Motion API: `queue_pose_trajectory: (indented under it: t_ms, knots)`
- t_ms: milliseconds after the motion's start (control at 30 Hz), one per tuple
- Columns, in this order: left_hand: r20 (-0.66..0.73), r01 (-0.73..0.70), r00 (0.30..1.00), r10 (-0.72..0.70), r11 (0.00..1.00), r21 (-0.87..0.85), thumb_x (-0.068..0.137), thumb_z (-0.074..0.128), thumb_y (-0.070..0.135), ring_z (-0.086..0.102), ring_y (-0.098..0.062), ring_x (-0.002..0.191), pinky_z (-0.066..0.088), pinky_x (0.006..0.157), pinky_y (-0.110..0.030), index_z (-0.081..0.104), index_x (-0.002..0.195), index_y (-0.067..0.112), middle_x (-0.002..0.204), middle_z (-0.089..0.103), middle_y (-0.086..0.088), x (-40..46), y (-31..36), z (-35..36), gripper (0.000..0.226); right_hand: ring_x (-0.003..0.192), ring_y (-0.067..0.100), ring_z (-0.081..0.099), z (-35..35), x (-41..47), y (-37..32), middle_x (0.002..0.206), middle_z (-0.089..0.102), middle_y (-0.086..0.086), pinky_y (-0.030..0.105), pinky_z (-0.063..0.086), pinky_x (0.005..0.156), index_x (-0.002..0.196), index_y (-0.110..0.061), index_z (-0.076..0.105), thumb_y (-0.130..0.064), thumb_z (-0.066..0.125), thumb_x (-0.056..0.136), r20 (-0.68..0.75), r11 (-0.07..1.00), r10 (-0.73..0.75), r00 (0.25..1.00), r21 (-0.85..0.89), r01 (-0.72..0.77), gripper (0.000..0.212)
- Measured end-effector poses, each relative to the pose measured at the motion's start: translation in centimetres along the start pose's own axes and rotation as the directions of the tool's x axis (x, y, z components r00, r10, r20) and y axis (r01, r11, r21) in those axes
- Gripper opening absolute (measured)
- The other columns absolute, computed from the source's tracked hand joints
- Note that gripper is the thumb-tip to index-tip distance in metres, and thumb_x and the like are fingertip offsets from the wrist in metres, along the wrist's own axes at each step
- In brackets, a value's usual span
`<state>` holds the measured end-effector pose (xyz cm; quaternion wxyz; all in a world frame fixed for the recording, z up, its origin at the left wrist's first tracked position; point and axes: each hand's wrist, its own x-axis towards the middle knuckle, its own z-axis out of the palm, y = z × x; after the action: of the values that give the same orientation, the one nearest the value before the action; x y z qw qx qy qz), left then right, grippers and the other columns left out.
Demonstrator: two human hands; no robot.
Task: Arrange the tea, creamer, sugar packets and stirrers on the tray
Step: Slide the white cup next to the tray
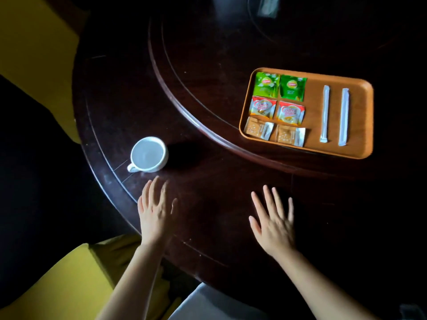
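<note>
An orange-brown tray (360, 116) lies on the raised centre disc at the right. On its left half two green tea packets (279, 87) sit at the far edge, two red-and-white creamer packets (276, 109) below them, and two brown sugar packets (275, 132) at the near edge. Two white wrapped stirrers (334, 114) lie side by side, apart, on the tray's right half. My left hand (155, 211) and my right hand (273, 221) rest flat over the near table edge, fingers spread, holding nothing, well short of the tray.
A white cup (149, 154) stands on the dark round wooden table (208, 204), just beyond my left hand. Yellow chair cushions (60, 280) flank the table's left and near edges. A dim glass item (268, 8) sits at the far edge.
</note>
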<state>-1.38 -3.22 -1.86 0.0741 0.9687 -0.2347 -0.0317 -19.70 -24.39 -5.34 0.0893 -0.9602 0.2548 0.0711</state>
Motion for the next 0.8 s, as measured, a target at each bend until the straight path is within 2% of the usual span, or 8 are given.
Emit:
queue_pose_trajectory:
  t_ms: [133,233,333,467,567,633,700,800]
  knots:
    - [-0.135,0.015,0.991,-0.017,1.0,-0.019,0.084,0.047,0.031,0.032,-0.037,0.131,0.032,0.104,-0.051,0.043,0.13,0.008,0.14,0.041,-0.022,1.8,-2.5,-1.0,0.052,0.139,0.026,0.026,-0.1,0.0,-0.3,0.151,0.032,0.009,0.057,0.019,0.11,0.141,-0.027,0.032,-0.045,0.038,0.084,-0.02,1.0,0.011,1.0,-0.002,-0.011,0.06]
    - [-0.287,0.095,0.947,-0.143,0.98,-0.176,0.085,0.052,0.02,0.038,-0.037,0.128,0.03,0.106,-0.045,0.041,0.131,0.003,0.14,0.041,-0.023,3.4,-3.3,-2.4,0.051,0.139,0.026,0.027,0.0,0.0,-0.2,0.15,0.033,0.009,0.056,0.018,0.11,0.141,-0.027,0.033,-0.044,0.039,0.083,-0.03,1.0,0.012,0.999,0.002,-0.012,0.06]
    - [-0.108,0.257,0.938,-0.329,0.871,-0.419,0.087,0.046,0.015,0.052,-0.024,0.107,0.038,0.093,-0.038,0.045,0.122,0.011,0.129,0.051,-0.014,6.0,-3.9,-3.7,0.035,0.139,0.026,0.027,0.1,0.1,-0.2,0.15,0.033,0.008,0.056,0.018,0.11,0.141,-0.028,0.033,-0.044,0.039,0.083,-0.038,1.0,0.018,0.999,0.002,-0.018,0.06]
    - [0.139,0.378,0.92,-0.367,0.731,-0.568,0.086,0.039,0.03,0.067,-0.03,0.081,0.055,0.071,-0.038,0.056,0.097,0.022,0.098,0.069,-0.017,9.0,-6.8,-3.4,0.022,0.14,0.024,0.024,0.2,0.1,-0.2,0.151,0.032,0.006,0.055,0.017,0.111,0.141,-0.029,0.031,-0.045,0.039,0.083,-0.035,1.0,0.025,0.999,0.0,-0.025,0.06]
    - [0.237,0.416,0.903,-0.358,0.586,-0.696,0.093,0.041,0.019,0.065,-0.007,0.054,0.046,0.045,-0.015,0.055,0.086,0.018,0.07,0.07,-0.004,9.4,-7.6,-2.9,0.016,0.14,0.024,0.024,0.2,0.1,-0.2,0.151,0.031,0.006,0.055,0.018,0.111,0.141,-0.03,0.031,-0.046,0.039,0.083,-0.033,1.0,0.029,0.999,0.0,-0.029,0.06]
    - [0.285,0.435,0.894,-0.346,0.514,-0.74,0.095,0.041,0.016,0.061,0.0,0.049,0.044,0.047,-0.013,0.053,0.081,0.021,0.062,0.068,0.003,9.2,-7.3,-2.9,0.019,0.14,0.023,0.023,0.2,0.2,-0.2,0.151,0.031,0.006,0.056,0.018,0.111,0.141,-0.031,0.03,-0.046,0.039,0.083,-0.032,0.999,0.031,0.999,0.01,-0.03,0.06]
    - [0.326,0.452,0.884,-0.334,0.437,-0.778,0.095,0.041,0.017,0.06,0.001,0.051,0.045,0.052,-0.015,0.053,0.08,0.021,0.072,0.065,-0.003,8.9,-6.9,-2.7,0.02,0.14,0.023,0.024,0.3,0.2,-0.2,0.151,0.031,0.006,0.056,0.018,0.111,0.141,-0.031,0.031,-0.045,0.04,0.083,-0.035,0.999,0.033,0.999,0.016,-0.032,0.06]
    - [0.33,0.452,0.872,-0.362,0.336,-0.826,0.093,0.046,0.019,0.06,-0.003,0.059,0.044,0.05,-0.008,0.057,0.078,0.02,0.076,0.063,-0.005,8.6,-6.2,-2.5,0.019,0.14,0.023,0.024,0.2,0.1,-0.2,0.151,0.031,0.006,0.056,0.018,0.111,0.14,-0.03,0.032,-0.045,0.041,0.082,-0.043,0.999,0.032,0.999,0.02,-0.031,0.06]
